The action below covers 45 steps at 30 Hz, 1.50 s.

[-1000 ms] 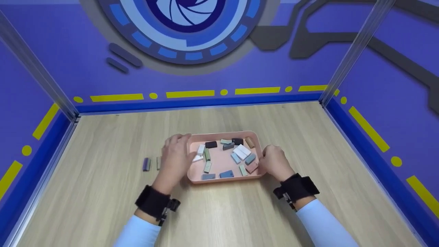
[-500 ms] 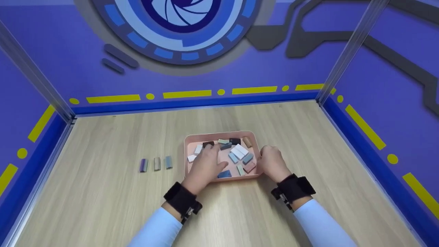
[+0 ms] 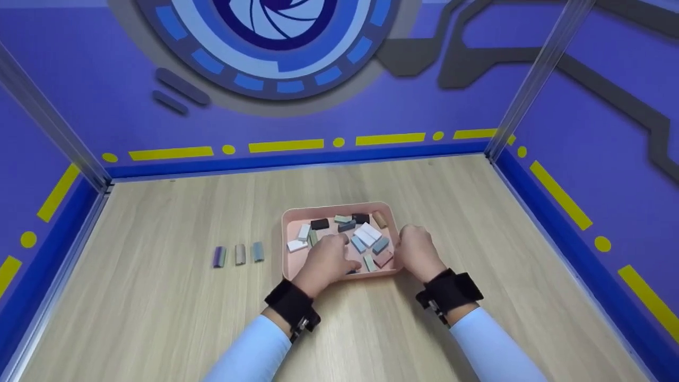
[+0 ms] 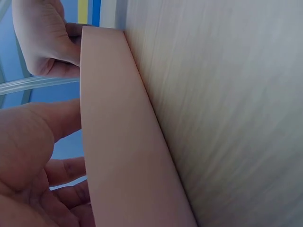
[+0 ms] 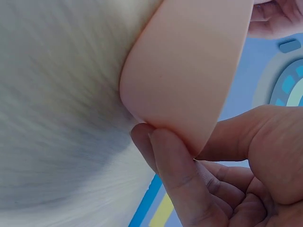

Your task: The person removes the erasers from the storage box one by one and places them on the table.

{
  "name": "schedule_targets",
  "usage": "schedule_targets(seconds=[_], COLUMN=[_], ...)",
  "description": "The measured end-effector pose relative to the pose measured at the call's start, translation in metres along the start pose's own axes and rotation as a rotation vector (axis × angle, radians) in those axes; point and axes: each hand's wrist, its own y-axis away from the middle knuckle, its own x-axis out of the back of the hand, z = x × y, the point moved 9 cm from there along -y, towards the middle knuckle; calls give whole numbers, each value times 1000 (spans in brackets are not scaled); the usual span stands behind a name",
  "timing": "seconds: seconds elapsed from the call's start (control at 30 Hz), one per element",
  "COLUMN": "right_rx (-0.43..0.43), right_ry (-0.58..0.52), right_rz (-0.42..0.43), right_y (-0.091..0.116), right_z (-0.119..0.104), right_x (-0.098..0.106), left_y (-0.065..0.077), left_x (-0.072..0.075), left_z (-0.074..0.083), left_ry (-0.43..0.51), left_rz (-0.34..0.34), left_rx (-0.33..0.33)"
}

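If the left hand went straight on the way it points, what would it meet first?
Ahead of the left hand, the dark grey block in the pink tray likely comes first, though depth is unclear.

Purple back wall (image 3: 424, 109) with a round blue emblem (image 3: 273, 50) above yellow dashes (image 3: 286, 145), between metal posts (image 3: 542, 77), behind a pale wood-grain surface (image 3: 440, 201).

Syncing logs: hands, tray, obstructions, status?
Right hand grips pink tray, right end. Left hand over tray, grip unclear. Blocks loose inside. Left hand partly covers green block.
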Motion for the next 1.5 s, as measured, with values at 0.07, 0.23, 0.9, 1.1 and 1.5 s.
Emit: schedule_targets(seconds=[0.07,0.23,0.9,1.1,1.5], right_rx=[-4,10,17,-2,-26], right_ry=[-4,1,-15,-17,-15], right_rz=[-4,14,34,-1,-27], right_y=[1,2,0,1,-3], right_z=[1,0,1,3,4], right_x=[-1,-1,2,-2,-2], left_y=[-1,0,1,4,6], left_x=[-2,-1,2,2,33], left_z=[-1,-2,9,7,-9], left_ry=[-8,-30,-118,-136,-51], left_rz=[-16,-8,6,18,103], left_rx=[2,-15,-98,-117,-47])
